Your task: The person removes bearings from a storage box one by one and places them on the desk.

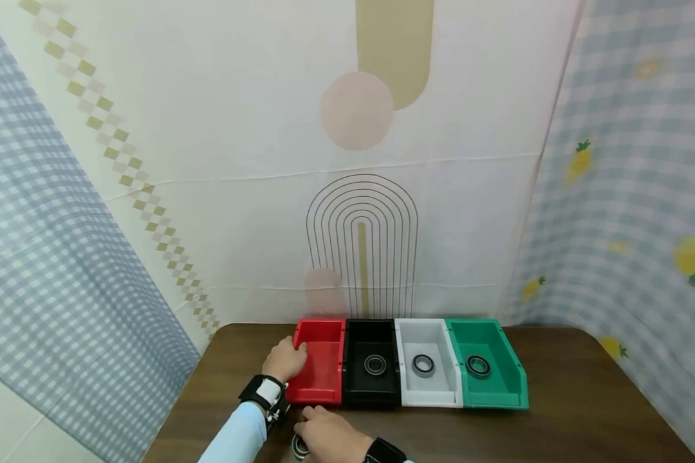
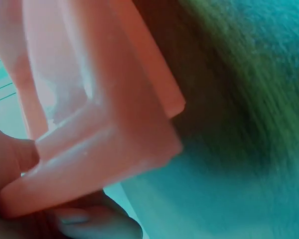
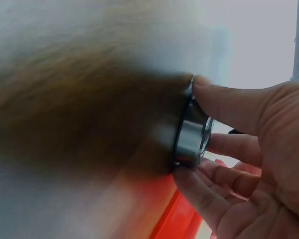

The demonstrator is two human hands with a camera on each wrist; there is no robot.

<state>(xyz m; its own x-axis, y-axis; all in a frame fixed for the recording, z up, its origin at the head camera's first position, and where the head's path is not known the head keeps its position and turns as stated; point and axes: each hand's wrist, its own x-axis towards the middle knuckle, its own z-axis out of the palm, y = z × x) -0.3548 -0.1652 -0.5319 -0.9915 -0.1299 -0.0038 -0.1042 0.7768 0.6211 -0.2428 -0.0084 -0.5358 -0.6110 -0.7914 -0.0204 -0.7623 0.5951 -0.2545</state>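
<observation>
My left hand (image 1: 286,360) grips the left wall of an empty red bin (image 1: 322,361). In the left wrist view the thumb and fingers pinch the edge of the bin (image 2: 124,114). Lower down, in front of the red bin, my right hand (image 1: 334,437) holds a ball bearing (image 1: 298,447) near the table. The right wrist view shows this bearing (image 3: 190,142) on its edge, pinched between thumb and fingertips.
Beside the red bin stand a black bin (image 1: 372,335), a white bin (image 1: 419,335) and a green bin (image 1: 508,389), each with one bearing inside. All stand on a brown wooden table (image 1: 567,379), with a patterned cloth (image 1: 255,238) behind.
</observation>
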